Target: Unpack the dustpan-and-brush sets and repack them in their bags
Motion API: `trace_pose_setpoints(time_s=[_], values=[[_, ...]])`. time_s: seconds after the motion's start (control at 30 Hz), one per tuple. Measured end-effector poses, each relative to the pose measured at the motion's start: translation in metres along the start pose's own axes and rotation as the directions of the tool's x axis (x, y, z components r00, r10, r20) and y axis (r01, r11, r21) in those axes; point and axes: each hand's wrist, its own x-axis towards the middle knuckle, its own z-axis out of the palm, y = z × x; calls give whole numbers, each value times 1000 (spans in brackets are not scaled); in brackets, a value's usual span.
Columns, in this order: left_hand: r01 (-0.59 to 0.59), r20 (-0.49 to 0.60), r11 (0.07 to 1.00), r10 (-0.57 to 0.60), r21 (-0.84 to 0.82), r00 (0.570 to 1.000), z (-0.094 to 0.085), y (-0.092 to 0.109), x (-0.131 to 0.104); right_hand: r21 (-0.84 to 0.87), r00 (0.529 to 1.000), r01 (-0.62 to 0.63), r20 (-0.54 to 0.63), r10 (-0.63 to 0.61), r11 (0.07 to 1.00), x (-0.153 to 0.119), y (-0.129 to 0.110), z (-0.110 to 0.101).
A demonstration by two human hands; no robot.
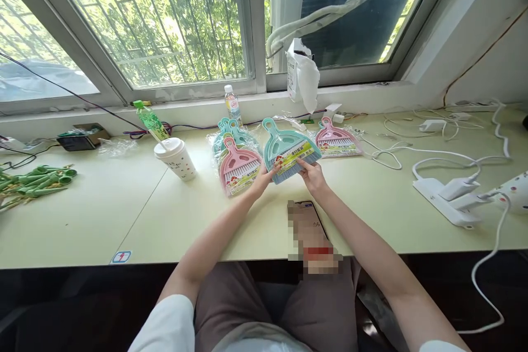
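two hands, the left [264,178] and the right [312,176], pinch the lower edge of a teal dustpan-and-brush set [289,149] above a pale table [206,225], beside a pink set [240,168].

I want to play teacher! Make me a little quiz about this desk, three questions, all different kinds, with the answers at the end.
1. True or false: the left hand and the right hand both hold the teal dustpan-and-brush set.

2. What lies on the desk between the two forearms?
a) a paper cup
b) a smartphone
c) a drink bottle

3. Fill in the colour: the dustpan set nearest the power strip, named here the far-right set, is ____.

Key: 1. true; 2. b; 3. pink
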Motion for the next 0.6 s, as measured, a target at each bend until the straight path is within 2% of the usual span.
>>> trace_pose_setpoints(time_s=[0.1,0.3,0.47,0.53,0.6], values=[[92,30,992,-90,-88,996,4,2,-4,22,999,32,-33,-31,999,-1,0,2],[-46,-126,999,46,3,991,-3,11,2,11,998,6,-60,-5,1000,-4,5,5],[-28,-180,1000,26,-5,983,-2,3,6,45,1000,12,-1,-12,999,-6,8,8],[-18,-181,998,30,65,983,-1,-1,5,52,1000,17,-18,-16,999,-5,9,8],[-64,-199,977,106,205,974,1,-4,3,44,999,13,-53,-11,999,-3,10,7]])
